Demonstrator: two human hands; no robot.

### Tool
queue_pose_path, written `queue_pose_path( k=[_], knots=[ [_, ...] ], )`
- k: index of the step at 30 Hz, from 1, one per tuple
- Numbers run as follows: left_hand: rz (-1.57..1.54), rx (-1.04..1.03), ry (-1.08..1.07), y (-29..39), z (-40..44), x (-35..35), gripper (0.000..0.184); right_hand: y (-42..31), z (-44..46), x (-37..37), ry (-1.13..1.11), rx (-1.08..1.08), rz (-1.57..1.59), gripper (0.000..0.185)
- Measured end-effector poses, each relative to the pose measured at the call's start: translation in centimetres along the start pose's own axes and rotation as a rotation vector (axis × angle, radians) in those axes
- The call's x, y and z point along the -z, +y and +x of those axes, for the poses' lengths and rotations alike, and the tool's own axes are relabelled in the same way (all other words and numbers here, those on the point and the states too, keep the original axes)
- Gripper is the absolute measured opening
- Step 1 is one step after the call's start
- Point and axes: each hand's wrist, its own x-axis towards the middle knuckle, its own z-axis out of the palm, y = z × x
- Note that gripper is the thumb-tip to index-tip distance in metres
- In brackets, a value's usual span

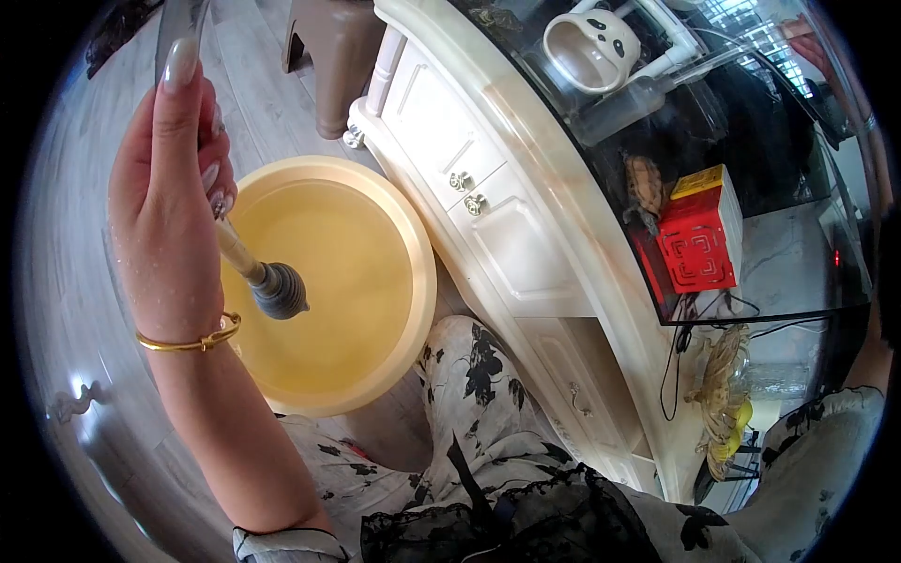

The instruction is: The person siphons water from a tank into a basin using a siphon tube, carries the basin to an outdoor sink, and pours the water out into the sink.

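Note:
My left hand [174, 188], with a gold bangle at the wrist, is raised at the left, fingers wrapped and thumb stretched upward. It is closed on what looks like a siphon hose [241, 251], yellowish, with a dark grey ribbed end piece [280, 291] hanging over the basin. A clear, flat-looking part [180, 23] sticks up past the thumb. Below is a round cream basin [424, 272] holding yellowish water. At the far upper right, my right hand [805, 42] shows partly by the glass tank [648, 281]; its fingers are too unclear to read.
In the tank area are a turtle [644, 190], a panda-faced ceramic pot [591, 52], white pipes [671, 42] and a clear tube [619, 111]. A red box [696, 244] appears by the turtle. The white cabinet [526, 244] borders the basin. A brown stool [333, 66] stands behind.

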Motion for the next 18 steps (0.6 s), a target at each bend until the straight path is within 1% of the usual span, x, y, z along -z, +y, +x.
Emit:
queue_pose_path(
  k=[1,4,7,10,13,15,18],
  knots=[
    [0.005,-0.005,0.002,0.0,0.0,0.0,0.026,-0.5,-0.4,-0.4,0.019,-0.150,0.370,0.043],
    [-0.001,0.004,-0.016,-0.1,0.0,0.1,0.026,-0.4,-0.3,-0.4,0.009,-0.133,0.378,0.045],
    [0.009,0.005,0.011,0.0,0.0,0.0,0.026,-0.2,-0.2,-0.4,0.001,-0.117,0.386,0.047],
    [-0.014,0.005,0.000,-0.1,0.0,0.0,0.026,-0.5,-0.4,-0.4,0.047,-0.118,0.326,0.047],
    [-0.015,-0.008,-0.001,0.0,0.0,0.0,0.026,-1.0,-0.8,-0.7,0.021,-0.135,0.362,0.047],
    [-0.010,0.001,0.003,0.0,0.0,0.1,0.026,-0.6,-0.3,-0.3,0.009,-0.020,0.041,0.044],
    [-0.002,0.004,0.021,0.0,0.0,0.0,0.026,0.4,0.3,0.7,-0.025,0.246,-0.464,0.041]
  ],
)
